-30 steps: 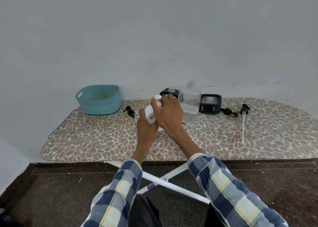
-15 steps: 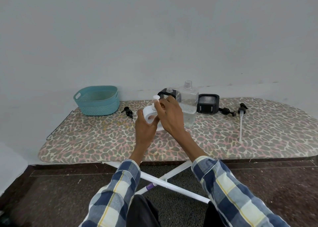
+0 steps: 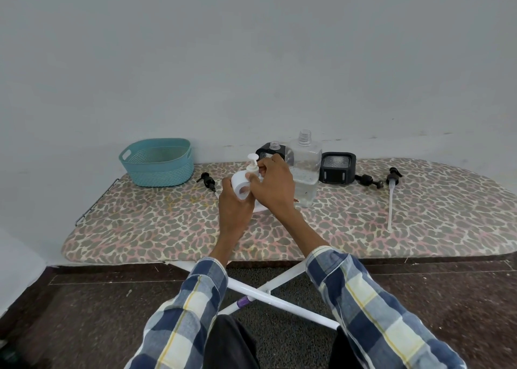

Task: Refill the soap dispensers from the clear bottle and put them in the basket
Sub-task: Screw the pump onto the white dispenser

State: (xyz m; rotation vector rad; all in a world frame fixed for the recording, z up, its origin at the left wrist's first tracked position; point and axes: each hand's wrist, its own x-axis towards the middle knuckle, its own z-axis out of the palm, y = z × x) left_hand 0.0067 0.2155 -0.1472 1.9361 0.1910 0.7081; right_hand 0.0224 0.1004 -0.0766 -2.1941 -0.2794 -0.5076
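At mid-table (image 3: 156, 229), left hand (image 3: 233, 209) grips the white dispenser (image 3: 241, 187); right hand (image 3: 275, 187) pinches its pump (image 3: 252, 165). Looks like pump-tightening; next, basket (image 3: 158, 163).

Soft, even, fairly bright light fills the scene, perhaps from overhead; no glare on the pale wall (image 3: 251, 47). Shadows are faint, only a weak one under the ironing board (image 3: 140, 229). Wide-angle bending curves the board's far edge and stretches the plaid sleeves (image 3: 377, 312). Focus is sharp throughout.
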